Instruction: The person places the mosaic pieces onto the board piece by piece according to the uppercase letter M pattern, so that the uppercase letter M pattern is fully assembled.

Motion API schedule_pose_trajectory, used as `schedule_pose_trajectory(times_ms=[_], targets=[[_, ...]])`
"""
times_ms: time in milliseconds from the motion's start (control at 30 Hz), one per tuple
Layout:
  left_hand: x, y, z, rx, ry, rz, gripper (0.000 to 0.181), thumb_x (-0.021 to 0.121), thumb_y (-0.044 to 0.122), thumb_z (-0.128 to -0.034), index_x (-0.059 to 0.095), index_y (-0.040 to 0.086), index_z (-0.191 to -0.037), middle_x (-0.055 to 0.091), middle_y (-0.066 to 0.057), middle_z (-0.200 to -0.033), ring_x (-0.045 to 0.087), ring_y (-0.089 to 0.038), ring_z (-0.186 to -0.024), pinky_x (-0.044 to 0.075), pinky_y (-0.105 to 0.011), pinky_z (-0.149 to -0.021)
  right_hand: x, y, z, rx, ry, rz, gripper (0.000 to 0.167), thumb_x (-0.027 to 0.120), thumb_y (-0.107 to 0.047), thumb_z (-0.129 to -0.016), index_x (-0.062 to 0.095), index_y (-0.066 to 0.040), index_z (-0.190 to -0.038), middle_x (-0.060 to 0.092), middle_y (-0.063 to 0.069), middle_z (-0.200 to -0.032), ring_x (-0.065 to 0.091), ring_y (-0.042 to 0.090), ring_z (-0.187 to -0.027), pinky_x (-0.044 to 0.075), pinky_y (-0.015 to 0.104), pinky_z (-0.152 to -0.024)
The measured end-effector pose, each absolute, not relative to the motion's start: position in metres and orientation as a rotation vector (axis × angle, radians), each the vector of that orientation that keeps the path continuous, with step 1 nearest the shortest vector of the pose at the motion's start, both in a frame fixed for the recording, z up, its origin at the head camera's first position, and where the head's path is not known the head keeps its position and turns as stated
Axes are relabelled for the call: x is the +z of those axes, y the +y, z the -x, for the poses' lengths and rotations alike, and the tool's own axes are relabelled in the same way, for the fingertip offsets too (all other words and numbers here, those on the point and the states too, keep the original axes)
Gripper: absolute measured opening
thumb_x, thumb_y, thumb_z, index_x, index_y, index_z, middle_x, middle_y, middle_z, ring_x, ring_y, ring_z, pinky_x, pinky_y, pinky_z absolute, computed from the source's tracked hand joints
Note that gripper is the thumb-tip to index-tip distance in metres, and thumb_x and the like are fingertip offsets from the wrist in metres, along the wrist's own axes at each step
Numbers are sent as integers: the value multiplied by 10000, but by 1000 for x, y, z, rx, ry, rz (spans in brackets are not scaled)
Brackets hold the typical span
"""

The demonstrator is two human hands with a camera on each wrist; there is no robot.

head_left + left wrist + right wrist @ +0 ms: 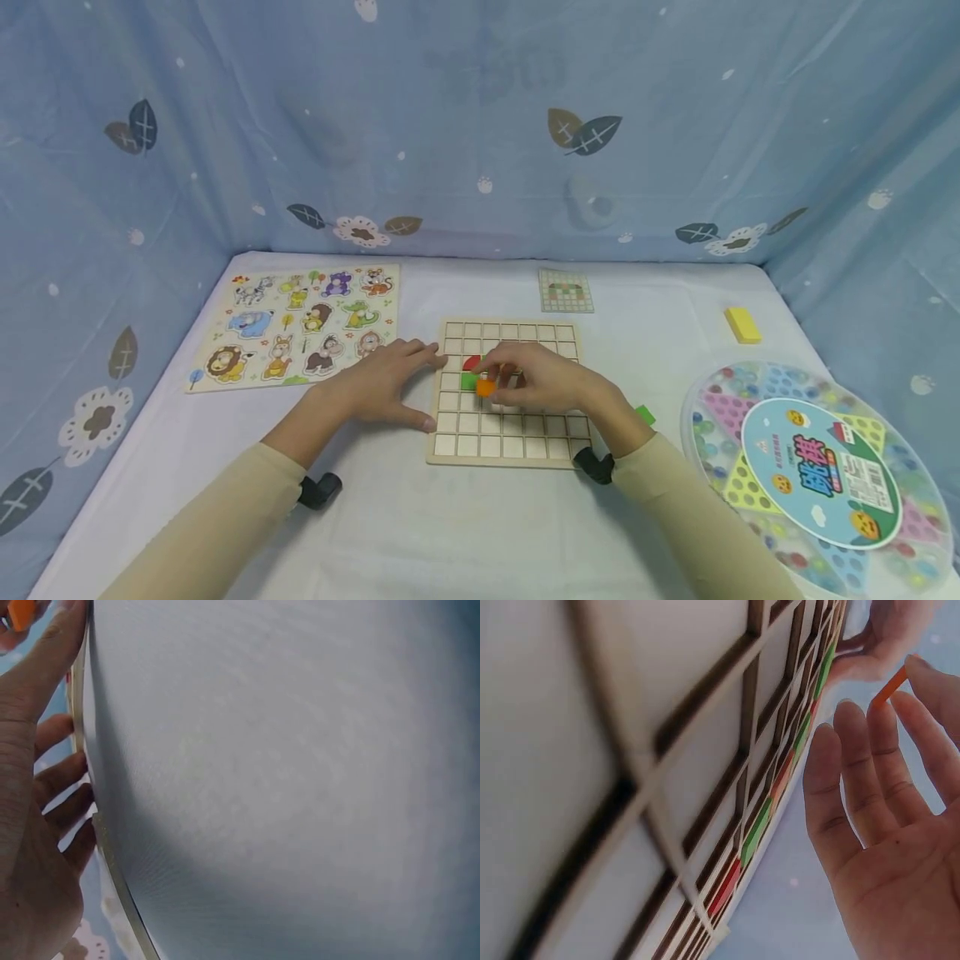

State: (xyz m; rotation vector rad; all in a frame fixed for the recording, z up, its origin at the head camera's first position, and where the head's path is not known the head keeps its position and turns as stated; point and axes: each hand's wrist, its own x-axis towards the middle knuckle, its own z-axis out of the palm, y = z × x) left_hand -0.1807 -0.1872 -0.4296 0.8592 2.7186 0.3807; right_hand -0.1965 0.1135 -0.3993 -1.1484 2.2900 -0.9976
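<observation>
the clear, round plastic box of coloured marbles (750,493) carries a pale blue oval label (783,442), printed with the large chinese characters "跳棋" in blue and red; a white barcode sticker sits beside them, its small print too tiny to read. a small gridded paper card (566,292), with a red and green pattern, lies beyond the square wooden grid board (512,447). to the left is a wooden puzzle board of printed animals (257,348); to the right, a yellow rectangular block (742,325). a small green piece (645,414) is half hidden by the right forearm.

the right hand (538,377) pinches a flat orange piece (485,388) between thumb and finger, just above the grid board, and blocks several compartments from the head view. beside it sit a red piece (471,362) and a green square (468,382). the left hand (386,379), thumb and fingers spread apart, touches the board's left edge.
</observation>
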Motion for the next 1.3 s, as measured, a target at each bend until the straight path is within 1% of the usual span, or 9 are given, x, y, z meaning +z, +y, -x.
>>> schedule_pose_trajectory(times_ms=[133,267,433,567,667,900,1133,1300], targets=[[-429,-187,180,385,2719,-856,997,739,778,-743,457,275,-1556,335,-74,-1662,382,-386,-1471,341,-620,-1173,-399,106,196,-992,2261,1180,380,725,-96,-953,655,-100,-1326,668,-17,-1166,658,173,-996,593,304,-822],[-429,-187,180,382,2726,-858,1006,737,785,-737,456,273,-1556,347,-76,-1655,395,-381,-1463,347,-610,-1173,-399,100,196,-927,2248,1206,366,717,-87,-949,650,-98,-1308,678,-15,-1175,661,126,-959,581,285,-843],[-427,-186,179,387,2726,-857,1011,742,781,-736,449,275,-1560,361,-81,-1645,403,-381,-1459,350,-603,-1173,-400,94,196,-834,2260,1190,350,731,-115,-945,661,-112,-1288,687,-27,-1098,649,102,-913,562,277,-836],[-425,-186,178,398,2726,-857,1003,753,766,-738,458,265,-1555,381,-86,-1633,417,-377,-1444,358,-605,-1166,-402,90,196,-799,2287,1186,342,742,-120,-940,663,-123,-1273,676,-27,-1033,634,107,-892,550,275,-829],[-423,-188,177,411,2730,-857,997,767,753,-735,470,256,-1547,401,-87,-1619,425,-373,-1436,360,-605,-1164,-402,86,196,-781,2306,1205,335,750,-128,-939,662,-124,-1262,673,-24,-1022,626,117,-891,544,282,-834],[-425,-190,178,421,2731,-900,991,749,761,-748,477,231,-1540,419,-103,-1604,435,-387,-1423,365,-634,-1145,-403,81,196,-728,2349,1166,362,771,-166,-936,666,-116,-1279,677,-23,-1026,625,128,-876,533,276,-822],[-427,-187,181,403,2727,-905,998,733,781,-747,465,249,-1547,418,-75,-1603,431,-352,-1426,369,-601,-1157,-407,83,197,-698,2375,1152,345,770,-156,-934,671,-138,-1265,667,-26,-1042,611,126,-865,527,274,-805],[-428,-187,181,419,2728,-919,985,745,765,-748,478,237,-1535,439,-78,-1581,452,-342,-1401,388,-597,-1142,-407,82,197,-688,2383,1171,339,770,-150,-934,672,-122,-1257,676,-13,-1027,613,118,-847,529,268,-800]])
